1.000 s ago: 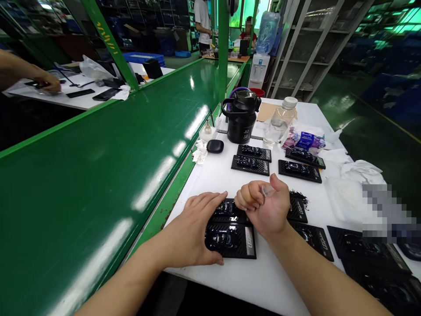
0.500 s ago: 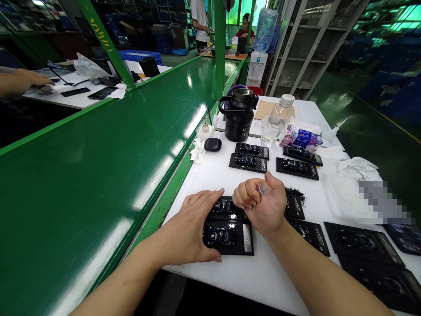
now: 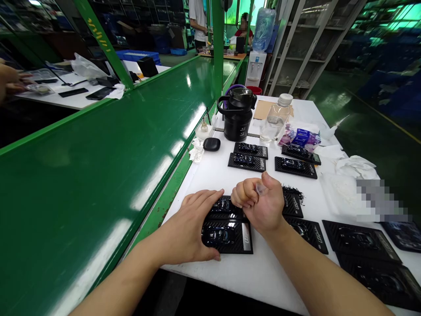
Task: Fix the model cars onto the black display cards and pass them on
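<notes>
My left hand [image 3: 189, 226] lies flat on the left edge of a black carbon-pattern card [image 3: 230, 235] that carries a glossy dark toy car, holding it down on the white table [image 3: 230, 272]. A second such card [image 3: 225, 208] lies just behind it. My right hand [image 3: 261, 206] is curled into a fist above those cards, pinching a small clear piece [image 3: 260, 188] between thumb and forefinger. More black cards [image 3: 309, 232] lie to the right of my right wrist.
Further back stand a black jug [image 3: 238, 116], a clear bottle [image 3: 274, 118], a tissue pack [image 3: 301, 137], a black earbud case [image 3: 211, 144] and three more cards [image 3: 246, 161]. A green conveyor [image 3: 98, 153] runs along the left. Another person's hand [image 3: 9, 81] works at the far-left table.
My hands have stayed nearly still on the cards; the view has shifted slightly. The other person's hand at the far left has drawn back toward the frame edge.
</notes>
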`<state>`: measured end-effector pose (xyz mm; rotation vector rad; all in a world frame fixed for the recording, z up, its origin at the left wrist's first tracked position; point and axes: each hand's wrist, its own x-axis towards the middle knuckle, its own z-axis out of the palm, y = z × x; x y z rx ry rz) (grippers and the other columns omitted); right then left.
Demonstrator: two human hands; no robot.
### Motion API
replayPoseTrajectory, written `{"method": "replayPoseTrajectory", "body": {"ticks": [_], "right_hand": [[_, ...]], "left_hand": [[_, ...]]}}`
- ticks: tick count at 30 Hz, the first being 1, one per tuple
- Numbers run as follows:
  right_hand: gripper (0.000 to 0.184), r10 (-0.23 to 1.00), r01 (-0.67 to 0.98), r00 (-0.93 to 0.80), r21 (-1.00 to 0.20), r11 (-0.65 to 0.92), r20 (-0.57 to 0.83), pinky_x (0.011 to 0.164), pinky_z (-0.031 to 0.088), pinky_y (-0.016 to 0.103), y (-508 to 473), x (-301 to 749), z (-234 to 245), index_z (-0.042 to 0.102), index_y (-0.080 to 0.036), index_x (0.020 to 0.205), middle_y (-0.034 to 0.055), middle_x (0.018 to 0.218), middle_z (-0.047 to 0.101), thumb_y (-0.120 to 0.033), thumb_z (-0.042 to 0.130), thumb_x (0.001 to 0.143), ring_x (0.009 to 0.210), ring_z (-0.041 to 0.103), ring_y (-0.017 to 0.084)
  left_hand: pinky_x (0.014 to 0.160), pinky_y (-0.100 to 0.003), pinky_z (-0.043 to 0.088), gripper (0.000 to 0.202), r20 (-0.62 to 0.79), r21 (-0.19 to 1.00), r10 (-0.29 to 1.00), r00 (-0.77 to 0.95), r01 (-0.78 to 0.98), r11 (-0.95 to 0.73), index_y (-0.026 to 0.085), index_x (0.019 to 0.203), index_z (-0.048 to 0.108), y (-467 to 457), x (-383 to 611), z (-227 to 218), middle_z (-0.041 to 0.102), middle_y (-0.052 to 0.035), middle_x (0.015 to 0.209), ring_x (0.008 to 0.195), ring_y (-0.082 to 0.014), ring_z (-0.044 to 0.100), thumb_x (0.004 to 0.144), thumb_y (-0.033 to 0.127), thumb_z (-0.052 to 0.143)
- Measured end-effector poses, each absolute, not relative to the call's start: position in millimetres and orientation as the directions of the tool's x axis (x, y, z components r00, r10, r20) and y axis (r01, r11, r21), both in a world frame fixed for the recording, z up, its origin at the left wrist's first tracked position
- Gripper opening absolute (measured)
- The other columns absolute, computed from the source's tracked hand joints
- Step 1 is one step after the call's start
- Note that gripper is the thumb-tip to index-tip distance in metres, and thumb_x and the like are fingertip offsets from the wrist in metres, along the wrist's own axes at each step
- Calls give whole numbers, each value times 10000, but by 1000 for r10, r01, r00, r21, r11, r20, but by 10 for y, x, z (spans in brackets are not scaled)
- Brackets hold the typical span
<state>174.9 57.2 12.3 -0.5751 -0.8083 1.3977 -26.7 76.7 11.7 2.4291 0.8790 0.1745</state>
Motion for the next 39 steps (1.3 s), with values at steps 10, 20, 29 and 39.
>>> {"method": "replayPoseTrajectory", "body": {"ticks": [10, 20, 29, 39], "right_hand": [[487, 917, -61, -297, -963, 261, 268, 535, 255, 277, 396, 1664, 266, 450, -201, 588, -49, 579, 388, -547, 724, 794, 559, 315, 111], [366, 838, -86, 531, -976, 201, 126, 815, 482, 360, -14, 3296, 712, 557, -206, 624, -8, 677, 498, -467, 768, 770, 679, 492, 153], [384, 805, -130, 591, -991, 25, -57, 564, 436, 366, -175, 3925, 399, 557, -190, 520, 2, 524, 473, -375, 884, 599, 507, 439, 130], [638, 979, -606, 25, -776, 178, 205, 523, 307, 333, -101, 1931, 631, 420, -229, 503, -38, 485, 307, -786, 520, 798, 478, 315, 138]], "left_hand": [[1207, -541, 300, 1205, -94, 555, 628, 772, 565, -611, 324, 1512, 223, 779, -282, 122, 360, -67, 1522, 1442, -341, 269, 532, 355, 923], [1177, -589, 326, 1094, -24, 526, 650, 759, 563, -638, 373, 1527, 176, 791, -307, 57, 333, -56, 1551, 1441, -375, 274, 641, 349, 818], [1166, -573, 318, 1069, -6, 507, 633, 774, 548, -666, 313, 1523, 223, 754, -287, 103, 350, -99, 1526, 1413, -378, 308, 634, 361, 816], [1168, -546, 310, 1127, 25, 497, 609, 793, 518, -696, 266, 1517, 245, 740, -266, 125, 371, -118, 1502, 1397, -358, 321, 586, 362, 872]]}}
